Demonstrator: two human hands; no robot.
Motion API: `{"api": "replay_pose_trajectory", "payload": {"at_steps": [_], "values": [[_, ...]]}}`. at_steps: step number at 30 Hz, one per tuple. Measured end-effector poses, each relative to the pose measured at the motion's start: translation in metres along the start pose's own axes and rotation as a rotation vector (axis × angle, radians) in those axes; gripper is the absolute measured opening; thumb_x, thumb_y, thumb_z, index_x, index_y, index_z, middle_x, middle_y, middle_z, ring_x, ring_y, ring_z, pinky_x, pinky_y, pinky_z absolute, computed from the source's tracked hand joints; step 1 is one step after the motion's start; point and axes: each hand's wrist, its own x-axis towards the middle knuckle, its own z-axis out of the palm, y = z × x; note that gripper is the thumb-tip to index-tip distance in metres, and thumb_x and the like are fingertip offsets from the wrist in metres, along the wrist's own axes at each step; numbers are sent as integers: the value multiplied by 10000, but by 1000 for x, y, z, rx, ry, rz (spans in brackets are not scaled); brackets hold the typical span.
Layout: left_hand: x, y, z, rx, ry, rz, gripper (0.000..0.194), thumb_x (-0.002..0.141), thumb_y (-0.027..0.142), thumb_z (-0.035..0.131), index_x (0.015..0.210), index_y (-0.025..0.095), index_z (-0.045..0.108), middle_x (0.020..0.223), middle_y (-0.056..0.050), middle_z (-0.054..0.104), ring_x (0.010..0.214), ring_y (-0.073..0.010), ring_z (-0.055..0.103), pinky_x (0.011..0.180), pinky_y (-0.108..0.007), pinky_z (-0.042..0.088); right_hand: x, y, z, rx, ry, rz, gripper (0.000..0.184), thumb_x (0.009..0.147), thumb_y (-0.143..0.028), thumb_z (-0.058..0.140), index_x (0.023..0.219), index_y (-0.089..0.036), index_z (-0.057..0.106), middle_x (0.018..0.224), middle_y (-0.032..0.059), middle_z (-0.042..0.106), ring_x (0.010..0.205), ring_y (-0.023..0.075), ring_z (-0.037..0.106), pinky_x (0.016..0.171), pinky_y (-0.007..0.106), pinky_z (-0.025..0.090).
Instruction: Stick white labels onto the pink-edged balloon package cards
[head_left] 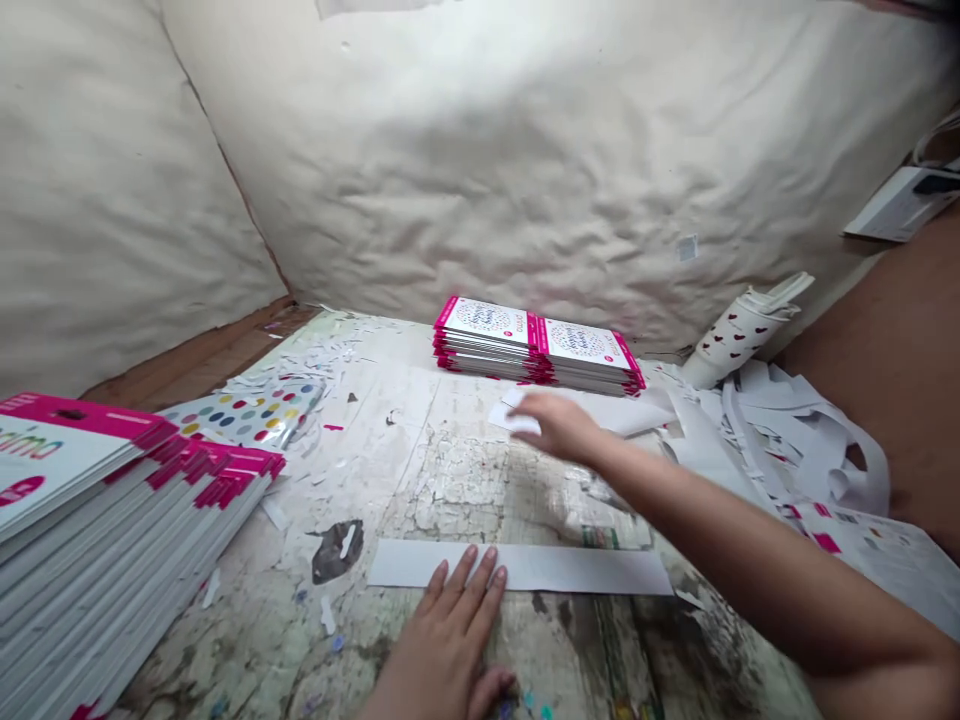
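My left hand point(448, 640) lies flat near the table's front edge, fingers stretched out, their tips pressing the lower edge of a long white paper strip point(555, 567). My right hand point(559, 425) reaches across the table and is blurred by motion; it touches a small white paper piece point(511, 417) just in front of a low stack of pink-edged printed cards point(536, 345). Whether the fingers pinch that piece I cannot make out.
A tall stack of pink-edged cards point(112, 520) fills the left front. A sheet with coloured dots point(251, 410) lies behind it. Paper offcuts point(772, 440) and a roll with hearts point(739, 335) pile at the right. The worn table point(450, 470) is backed by a cloth-covered wall.
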Motion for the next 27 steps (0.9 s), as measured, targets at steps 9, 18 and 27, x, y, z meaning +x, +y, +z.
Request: {"api": "replay_pose_trajectory", "payload": {"at_steps": [9,18,27], "values": [[9,-12,32,244,323,73,467,906,371,409,1339,201,449,1332,-20,534,1229,-194,461,1047,-290,300,171,70,-25,-124,50,237,763,594,-298,794,1279,-168,483,1209,130,576,1093,280,536,903,365,428],[9,-12,31,268,317,58,397,924,261,362,1301,240,484,1312,35,545,1157,-161,535,1041,-279,339,183,93,-48,-20,3,276,511,703,-300,708,1167,-138,569,1005,45,680,847,138,633,744,216,478],[8,-12,37,228,373,59,405,904,255,430,1302,214,487,1366,-10,495,1354,-189,297,1141,-333,189,179,59,-33,-248,165,315,351,775,-60,521,1110,-136,596,1138,153,617,1020,271,589,858,368,452]]}}
